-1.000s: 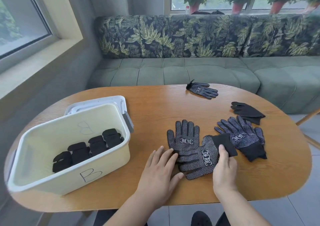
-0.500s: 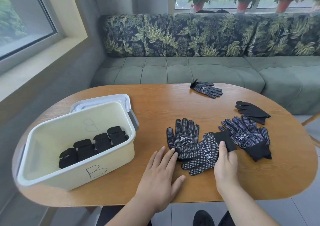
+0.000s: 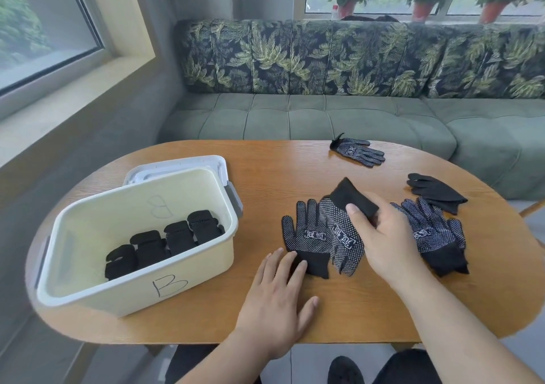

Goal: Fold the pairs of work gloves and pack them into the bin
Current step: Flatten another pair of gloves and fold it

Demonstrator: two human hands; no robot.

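Since a second earlier, the right hand (image 3: 383, 236) had swung the second dotted glove (image 3: 343, 237) round from crosswise. Its black cuff (image 3: 351, 196) was now raised toward the frame's centre, pinched between thumb and curled fingers. The left hand (image 3: 277, 301) lay flat, straight fingers pressing the cuff end of the first dotted glove (image 3: 305, 233), at centre on the wooden table (image 3: 295, 177). Both gloves bore a white patch with two characters, too blurred to read. At lower left the cream bin (image 3: 118, 298), hand-marked "B" on its front wall, held four folded pairs (image 3: 165, 242). Another dotted pair (image 3: 433, 233) lay at right.
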